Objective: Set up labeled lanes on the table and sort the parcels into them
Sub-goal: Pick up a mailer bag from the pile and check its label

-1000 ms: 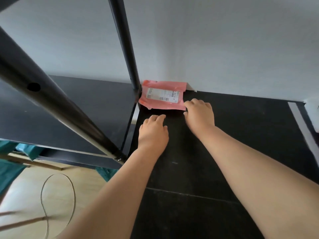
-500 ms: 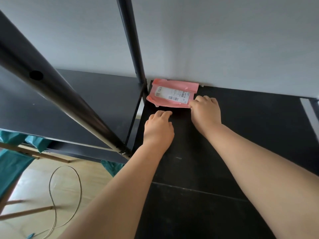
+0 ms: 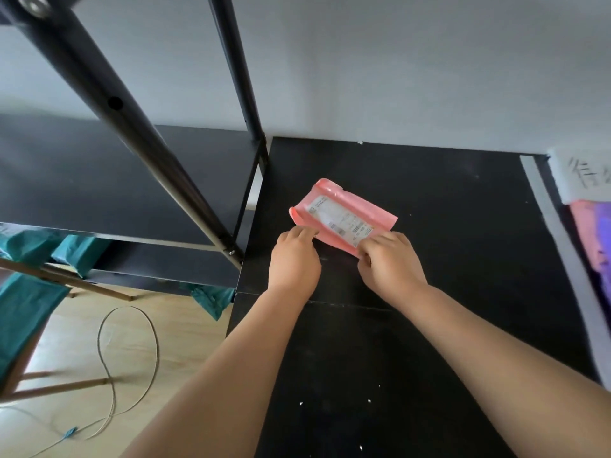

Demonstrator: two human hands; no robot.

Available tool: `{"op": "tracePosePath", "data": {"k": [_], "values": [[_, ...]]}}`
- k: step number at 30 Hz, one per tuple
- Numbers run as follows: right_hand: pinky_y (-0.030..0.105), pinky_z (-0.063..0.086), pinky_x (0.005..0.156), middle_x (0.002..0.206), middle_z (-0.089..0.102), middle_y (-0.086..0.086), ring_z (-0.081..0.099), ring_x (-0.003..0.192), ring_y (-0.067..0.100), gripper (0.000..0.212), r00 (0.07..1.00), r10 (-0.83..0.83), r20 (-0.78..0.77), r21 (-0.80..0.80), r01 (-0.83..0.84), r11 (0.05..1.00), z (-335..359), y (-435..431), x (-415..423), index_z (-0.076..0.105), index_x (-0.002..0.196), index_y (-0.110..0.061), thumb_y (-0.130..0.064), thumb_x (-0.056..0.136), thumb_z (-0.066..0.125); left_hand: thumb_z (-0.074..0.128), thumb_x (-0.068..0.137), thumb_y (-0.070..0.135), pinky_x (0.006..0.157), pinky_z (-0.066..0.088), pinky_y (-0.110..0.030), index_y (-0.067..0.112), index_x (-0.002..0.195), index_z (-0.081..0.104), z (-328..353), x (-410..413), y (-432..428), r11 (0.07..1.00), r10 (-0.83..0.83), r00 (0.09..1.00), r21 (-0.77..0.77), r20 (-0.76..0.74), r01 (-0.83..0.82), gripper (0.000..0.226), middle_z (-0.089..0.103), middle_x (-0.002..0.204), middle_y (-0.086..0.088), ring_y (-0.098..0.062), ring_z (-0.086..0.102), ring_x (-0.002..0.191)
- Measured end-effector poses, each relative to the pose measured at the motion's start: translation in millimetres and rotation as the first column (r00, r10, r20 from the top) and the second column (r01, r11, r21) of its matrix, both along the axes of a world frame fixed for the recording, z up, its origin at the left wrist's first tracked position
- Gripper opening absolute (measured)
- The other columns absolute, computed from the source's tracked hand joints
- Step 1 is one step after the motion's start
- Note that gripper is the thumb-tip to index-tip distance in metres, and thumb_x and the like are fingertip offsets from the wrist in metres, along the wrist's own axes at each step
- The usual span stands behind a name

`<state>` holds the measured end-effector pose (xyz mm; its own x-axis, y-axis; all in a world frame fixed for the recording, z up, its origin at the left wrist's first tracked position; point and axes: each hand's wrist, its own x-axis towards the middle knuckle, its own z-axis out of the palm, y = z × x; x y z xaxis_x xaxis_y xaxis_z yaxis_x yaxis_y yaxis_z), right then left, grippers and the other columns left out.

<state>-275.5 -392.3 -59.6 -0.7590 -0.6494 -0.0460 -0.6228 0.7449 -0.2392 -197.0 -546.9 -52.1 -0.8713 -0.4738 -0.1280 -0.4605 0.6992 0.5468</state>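
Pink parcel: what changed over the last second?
The pink parcel came away from the wall toward the person and turned askew. The left hand and right hand, earlier just at its near edge, now pinch it. Its label still faces up.

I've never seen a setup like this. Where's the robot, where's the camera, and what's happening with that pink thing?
There is no robot here: a person works with bare hands. The one picture comes from a camera worn on the head, looking forward and down, so both forearms reach in from below. The left hand and right hand each pinch the near edge of a pink parcel with a white shipping label, over a black table. A white tape strip marks a lane at the right, where a paper sign and a blurred pink heap lie at the frame's edge. A black shelf stands to the left.
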Motion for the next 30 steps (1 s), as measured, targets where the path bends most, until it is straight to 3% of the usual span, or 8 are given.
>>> {"op": "tracePosePath", "data": {"k": [2, 6, 10, 14, 17, 20, 24, 30], "values": [[0.032, 0.041, 0.103, 0.109, 0.07, -0.002, 0.061, 0.105, 0.017, 0.018, 1.0, -0.004, -0.012, 0.042, 0.005, 0.999, 0.5, 12.0, 11.4, 0.072, 0.097, -0.019, -0.024, 0.095, 0.055, 0.044, 0.099, 0.005, 0.103, 0.041, -0.037, 0.014, 0.138, 0.053, 3.2, 2.3, 3.0, 0.999, -0.013, 1.0, -0.029, 0.0, 0.013, 0.041, 0.054, 0.14, -0.004, -0.024, 0.044, 0.129], [0.033, 0.041, 0.099, 0.093, 0.072, -0.001, 0.061, 0.091, 0.018, 0.027, 0.999, -0.028, -0.047, 0.153, 0.035, 0.988, 0.0, 28.8, 14.6, 0.074, 0.092, -0.017, -0.019, 0.093, 0.048, 0.045, 0.099, 0.006, 0.102, 0.043, -0.036, 0.013, 0.14, 0.051, 7.4, -1.3, 10.0, 0.995, -0.061, 0.998, -0.074, 0.028, 0.063, 0.043, 0.052, 0.142, -0.002, -0.021, 0.04, 0.133], [0.032, 0.04, 0.095, 0.085, 0.069, -0.002, 0.058, 0.084, 0.017, 0.025, 0.993, -0.107, -0.058, 0.112, 0.113, 0.987, -0.4, 29.7, 7.5, 0.07, 0.083, -0.018, -0.015, 0.091, 0.047, 0.049, 0.095, 0.002, 0.109, 0.037, -0.035, 0.015, 0.145, 0.044, 4.0, -12.6, 17.2, 0.974, -0.178, 0.976, -0.118, 0.127, 0.193, 0.052, 0.043, 0.149, -0.002, -0.021, 0.036, 0.138], [0.034, 0.035, 0.104, 0.112, 0.067, -0.003, 0.058, 0.106, 0.018, 0.026, 0.993, -0.12, -0.006, 0.105, 0.119, 0.987, -3.8, 27.8, 4.2, 0.069, 0.111, -0.02, -0.023, 0.095, 0.049, 0.048, 0.096, 0.001, 0.123, 0.008, -0.038, 0.018, 0.154, 0.024, -9.6, -36.0, 16.4, 0.902, -0.308, 0.914, -0.225, 0.263, 0.368, 0.065, 0.014, 0.164, 0.001, -0.021, 0.006, 0.152], [0.035, 0.031, 0.111, 0.131, 0.058, -0.004, 0.05, 0.122, 0.018, 0.033, 0.994, -0.109, -0.009, 0.183, 0.109, 0.977, -7.2, 29.3, 2.9, 0.058, 0.131, -0.024, -0.028, 0.1, 0.048, 0.043, 0.098, 0.002, 0.123, 0.0, -0.041, 0.019, 0.157, 0.011, -20.1, -44.7, 14.9, 0.839, -0.366, 0.837, -0.245, 0.407, 0.486, 0.069, 0.004, 0.166, 0.001, -0.022, -0.003, 0.153], [0.036, 0.032, 0.11, 0.132, 0.057, -0.003, 0.05, 0.122, 0.019, 0.034, 0.989, -0.145, -0.031, 0.174, 0.149, 0.973, -12.4, 31.1, 1.7, 0.055, 0.134, -0.024, -0.027, 0.1, 0.049, 0.045, 0.094, 0.001, 0.122, 0.012, -0.04, 0.02, 0.155, 0.022, -24.7, -43.3, 15.4, 0.864, -0.332, 0.84, -0.219, 0.429, 0.454, 0.069, 0.022, 0.162, -0.001, -0.025, 0.018, 0.149], [0.04, 0.029, 0.114, 0.135, 0.055, 0.0, 0.046, 0.128, 0.022, 0.038, 0.968, -0.251, -0.011, 0.153, 0.249, 0.956, -14.8, 27.3, 2.7, 0.055, 0.136, -0.023, -0.022, 0.098, 0.053, 0.049, 0.099, 0.023, 0.109, 0.033, -0.038, 0.021, 0.146, 0.041, -29.0, -33.0, 22.3, 0.893, -0.265, 0.884, -0.247, 0.384, 0.375, 0.047, 0.043, 0.146, -0.003, -0.027, 0.035, 0.135], [0.04, 0.027, 0.109, 0.118, 0.058, -0.001, 0.046, 0.119, 0.023, 0.03, 0.964, -0.266, 0.008, 0.201, 0.259, 0.945, -17.6, 24.3, 14.1, 0.06, 0.125, -0.023, -0.024, 0.097, 0.05, 0.047, 0.099, 0.048, 0.092, 0.045, -0.037, 0.019, 0.136, 0.051, -27.8, -9.3, 39.0, 0.954, -0.168, 0.919, -0.176, 0.357, 0.243, 0.047, 0.047, 0.133, -0.005, -0.024, 0.044, 0.122]]}}
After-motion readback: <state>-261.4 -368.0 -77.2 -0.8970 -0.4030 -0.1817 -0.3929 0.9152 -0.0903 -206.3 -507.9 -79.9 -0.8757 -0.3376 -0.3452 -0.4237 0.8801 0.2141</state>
